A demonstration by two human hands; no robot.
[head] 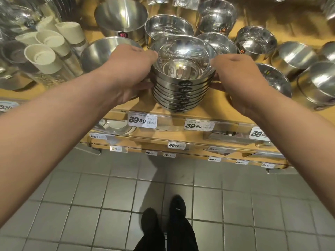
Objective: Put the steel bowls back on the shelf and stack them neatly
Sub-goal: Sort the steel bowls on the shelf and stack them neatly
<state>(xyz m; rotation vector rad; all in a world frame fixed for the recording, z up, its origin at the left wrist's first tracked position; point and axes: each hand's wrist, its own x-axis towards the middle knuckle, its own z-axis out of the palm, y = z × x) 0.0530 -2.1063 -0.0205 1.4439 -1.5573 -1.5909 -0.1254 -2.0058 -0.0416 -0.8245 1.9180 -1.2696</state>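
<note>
Nested stack of steel bowls (pixel 182 82) at the front edge of the yellow shelf (pixel 217 113), directly above the left "39.90" price tag (pixel 142 120); cannot tell whether fully resting on the shelf or held just clear of it. Rims tight and level, one dark label showing on each bowl down the near side. Behind the stack, more steel bowls and deep steel pots (pixel 121 17); to the left of the stack, a large single bowl (pixel 101 53) and, further left, cream cups (pixel 47 49).

Probably stiff and hard, hefty as a nested pile though each bowl likely light. Polished walls likely slippery, so a squeeze on the sides alone could let the lower bowls drop out; better a hold low down, under the bottom bowl, with thumbs steadying the top rim. No real fragility, but liable to dent, scratch or clatter against neighbouring ware.

Left hand (pixel 126 73) cupped on the left flank of the stack, thumb near the top rim, fingers curled round the wall. Right hand (pixel 237 77) mirrored on the right flank, fingers wrapped lower. Both forearms stretched forward and up from the body, converging on the stack, wrists roughly level.
</note>
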